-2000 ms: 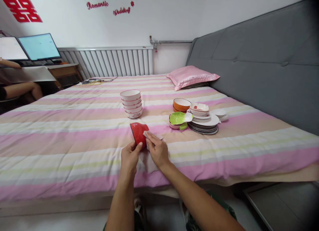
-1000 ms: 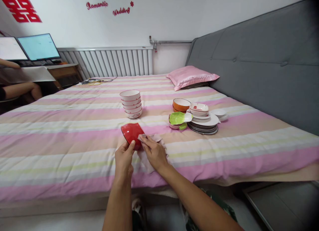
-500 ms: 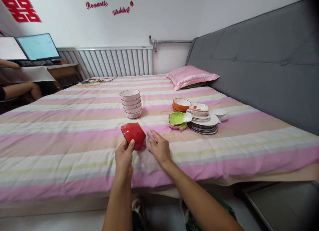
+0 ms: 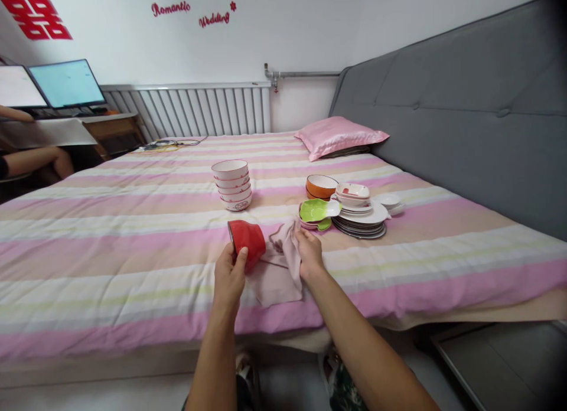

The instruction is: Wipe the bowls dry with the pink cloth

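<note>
My left hand (image 4: 230,271) grips a red bowl (image 4: 248,242) by its side, thumb on the outer wall. The bowl is tipped on its side, its dark rim facing left and its base toward the right. My right hand (image 4: 310,251) is closed on a pale pink cloth (image 4: 283,281), which hangs between the two hands down to the bedspread. Just beyond the bowl, a stack of white bowls (image 4: 231,185) with red rims stands upright on the bed.
Right of my hands are green leaf-shaped dishes (image 4: 313,210), orange bowls (image 4: 321,186) and a stack of plates (image 4: 361,228). A pink pillow (image 4: 339,136) lies near the grey headboard (image 4: 443,86). At far left, a person's leg (image 4: 42,161) shows by a desk (image 4: 110,124).
My right hand has pulled the cloth away from the bowl, to the right. My left hand has shifted slightly right and turned the bowl further onto its side.
</note>
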### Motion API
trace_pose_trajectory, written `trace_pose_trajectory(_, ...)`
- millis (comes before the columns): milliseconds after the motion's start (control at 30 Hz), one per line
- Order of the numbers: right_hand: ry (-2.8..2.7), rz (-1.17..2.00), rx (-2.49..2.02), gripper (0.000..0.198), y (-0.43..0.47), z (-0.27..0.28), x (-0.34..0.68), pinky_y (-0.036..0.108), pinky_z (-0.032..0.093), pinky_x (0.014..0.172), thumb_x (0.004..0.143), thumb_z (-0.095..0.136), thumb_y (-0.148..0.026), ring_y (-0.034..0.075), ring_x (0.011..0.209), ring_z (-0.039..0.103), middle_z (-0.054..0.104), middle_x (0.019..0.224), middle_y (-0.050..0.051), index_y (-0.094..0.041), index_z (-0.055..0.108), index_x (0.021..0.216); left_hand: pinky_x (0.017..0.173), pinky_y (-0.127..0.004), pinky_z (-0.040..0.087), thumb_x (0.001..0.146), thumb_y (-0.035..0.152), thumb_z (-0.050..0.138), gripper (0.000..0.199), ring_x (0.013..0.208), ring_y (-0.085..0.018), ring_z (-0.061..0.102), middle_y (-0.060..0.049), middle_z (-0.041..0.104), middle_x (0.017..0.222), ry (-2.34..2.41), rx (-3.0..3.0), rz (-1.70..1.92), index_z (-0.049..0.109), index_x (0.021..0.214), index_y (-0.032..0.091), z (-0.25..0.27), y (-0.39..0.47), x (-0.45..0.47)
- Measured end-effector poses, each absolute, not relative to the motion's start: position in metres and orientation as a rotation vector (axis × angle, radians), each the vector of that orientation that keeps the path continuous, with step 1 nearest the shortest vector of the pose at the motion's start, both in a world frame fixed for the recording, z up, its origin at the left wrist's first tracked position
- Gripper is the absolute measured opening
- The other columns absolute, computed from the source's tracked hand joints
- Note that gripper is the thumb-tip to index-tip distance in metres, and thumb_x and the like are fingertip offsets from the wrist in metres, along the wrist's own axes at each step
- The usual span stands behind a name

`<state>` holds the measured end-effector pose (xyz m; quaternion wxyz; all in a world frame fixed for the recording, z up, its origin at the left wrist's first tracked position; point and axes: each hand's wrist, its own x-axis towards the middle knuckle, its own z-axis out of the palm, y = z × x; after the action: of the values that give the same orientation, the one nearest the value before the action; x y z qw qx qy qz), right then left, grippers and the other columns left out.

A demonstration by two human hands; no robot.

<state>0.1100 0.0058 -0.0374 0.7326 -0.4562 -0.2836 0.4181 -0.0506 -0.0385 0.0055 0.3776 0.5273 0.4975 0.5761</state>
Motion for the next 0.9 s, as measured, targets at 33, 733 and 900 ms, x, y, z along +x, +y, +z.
trace_pose_trajectory(33,-0.563,0.946,-0.989,0.033,0.007,-0.036,0.114,0.025,0.051,0.055,0.065,0.067,-0.049,0.015,0.059,0.064,0.066,0.061,0.000,-0.017,0.061,0.073,0.064,-0.025,0.038,0.076,0.040,0.058,0.026,0.068,-0.015,0.051,-0.001,0.060,0.073,1.310,1.435,1.427,0.060,0.085,0.016,0.005,-0.039,-0.051)
trace_pose_trajectory(733,-1.498,0.441,-1.014,0.032,-0.046,-0.007,0.062,0.039,0.039,0.105,0.093,0.043,-0.030,0.022,0.123,0.049,0.057,0.130,0.008,-0.021,0.058,0.119,0.065,-0.026,0.037,0.082,0.038,0.050,0.021,0.069,-0.015,0.048,0.001,0.055,0.072,1.318,1.753,1.158,0.052,0.075,0.018,0.000,-0.038,-0.056)
trace_pose_trajectory(900,-1.675,0.346,-1.078,0.045,-0.050,-0.012,0.057,0.045,0.023,0.116,0.097,0.033,-0.031,0.019,0.142,0.023,0.030,0.152,0.003,-0.024,0.039,0.141,0.061,-0.025,0.035,0.084,0.035,0.047,0.021,0.064,-0.013,0.042,0.003,0.047,0.066,1.278,1.760,1.103,0.045,0.071,0.019,0.000,-0.038,-0.058)
